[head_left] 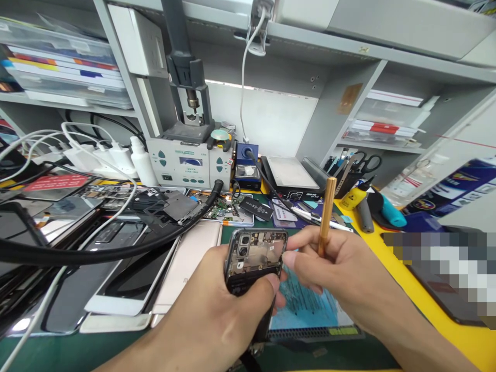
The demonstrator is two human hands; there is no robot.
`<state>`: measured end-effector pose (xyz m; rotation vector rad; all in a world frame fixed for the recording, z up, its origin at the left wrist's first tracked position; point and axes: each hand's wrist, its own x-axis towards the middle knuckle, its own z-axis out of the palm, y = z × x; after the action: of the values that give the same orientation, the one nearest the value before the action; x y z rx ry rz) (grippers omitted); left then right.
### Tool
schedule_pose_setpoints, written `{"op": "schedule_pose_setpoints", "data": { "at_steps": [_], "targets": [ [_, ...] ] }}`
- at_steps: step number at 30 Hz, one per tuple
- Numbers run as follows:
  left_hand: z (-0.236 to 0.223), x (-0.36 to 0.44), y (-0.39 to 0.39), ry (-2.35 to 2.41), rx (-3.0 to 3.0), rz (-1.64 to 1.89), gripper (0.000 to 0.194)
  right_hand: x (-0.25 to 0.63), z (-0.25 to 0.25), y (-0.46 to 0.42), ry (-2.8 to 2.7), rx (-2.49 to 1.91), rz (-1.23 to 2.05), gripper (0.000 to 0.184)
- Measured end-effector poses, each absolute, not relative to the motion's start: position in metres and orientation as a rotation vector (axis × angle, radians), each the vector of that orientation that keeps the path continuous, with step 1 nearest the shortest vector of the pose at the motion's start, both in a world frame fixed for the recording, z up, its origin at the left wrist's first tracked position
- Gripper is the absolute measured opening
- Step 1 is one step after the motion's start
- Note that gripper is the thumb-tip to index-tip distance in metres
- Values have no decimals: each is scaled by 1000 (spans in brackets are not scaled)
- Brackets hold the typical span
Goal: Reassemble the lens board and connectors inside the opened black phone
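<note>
My left hand (228, 305) grips a smartphone (258, 256) whose back is off, with its two camera lenses, inner parts and black battery exposed. The thumb presses across the battery and other fingers wrap round the right side. A gold-coloured screwdriver (327, 212) stands up between the fingers of my right hand (325, 258); its tip is hidden. The thumb and index fingertip of that hand come together at the phone's upper right edge. Whether a small piece is pinched there I cannot tell. Beneath the hands lies a blue printed work pad (306, 305).
Several phones and screens, including a white-framed phone (132, 274), lie at left. A black hose (116, 253) arcs over them. Behind stand a hot-air station (186, 163), a parts tray (232, 209) and a heating plate (290, 173). A yellow bottle (354, 196) is at right.
</note>
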<state>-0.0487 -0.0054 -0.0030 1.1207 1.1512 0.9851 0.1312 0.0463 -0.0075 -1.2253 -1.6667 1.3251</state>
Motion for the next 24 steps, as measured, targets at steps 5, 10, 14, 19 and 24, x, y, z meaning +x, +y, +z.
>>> {"op": "schedule_pose_setpoints", "data": {
  "at_steps": [5,10,14,19,24],
  "targets": [
    [-2,-49,-5,1166,1117,964,27,133,-9,48,-1642,-1178,1400,13],
    [-4,-49,-6,1182,1086,992,23,131,-10,48,-1622,-1150,1449,13],
    [-4,-49,-5,1170,1104,1001,28,129,-8,48,-1589,-1150,1477,13],
    [-2,-47,-6,1180,1097,988,29,130,-6,46,-1632,-1219,1365,14],
    [-1,-45,-9,1254,1055,940,27,130,-4,45,-1684,-1259,1275,11]
  ]
}}
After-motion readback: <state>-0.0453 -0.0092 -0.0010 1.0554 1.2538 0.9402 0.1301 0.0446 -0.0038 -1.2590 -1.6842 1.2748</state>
